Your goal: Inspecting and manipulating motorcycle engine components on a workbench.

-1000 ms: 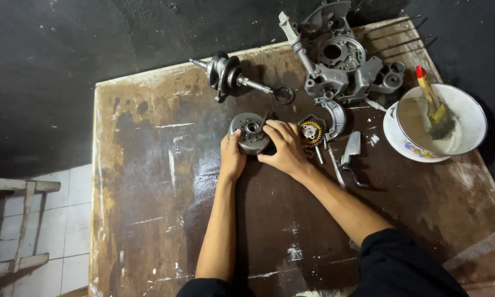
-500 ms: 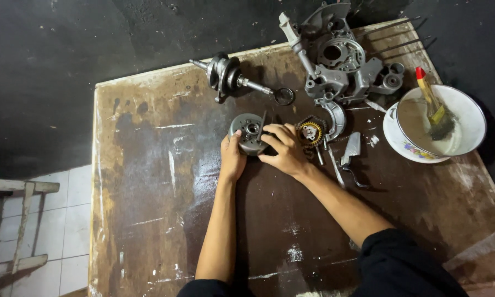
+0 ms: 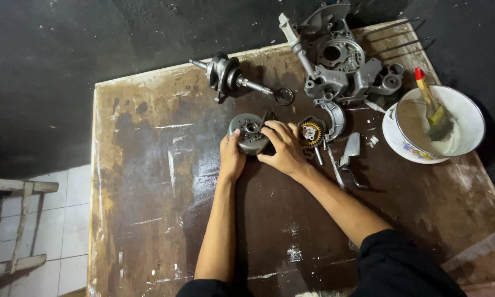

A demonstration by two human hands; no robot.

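A round grey metal flywheel part [image 3: 248, 130] lies near the middle of a worn brown wooden board [image 3: 148, 192]. My left hand [image 3: 231, 156] grips its lower left edge. On its right side rests my right hand [image 3: 281, 147], fingers curled over the rim. Just right of that hand sits a small gear with a chain [image 3: 310, 132].
A crankshaft [image 3: 228, 77] lies at the back of the board. A grey engine casing [image 3: 341, 66] stands at the back right. A white bowl [image 3: 467, 124] with a brush [image 3: 431, 107] sits at the right edge. Small metal pieces [image 3: 349, 151] lie beside the gear. A wooden frame [image 3: 16, 220] stands at left over a tiled floor.
Both hands stay on the round part; the fingers of my right hand have shifted slightly over its rim. The part has barely moved.
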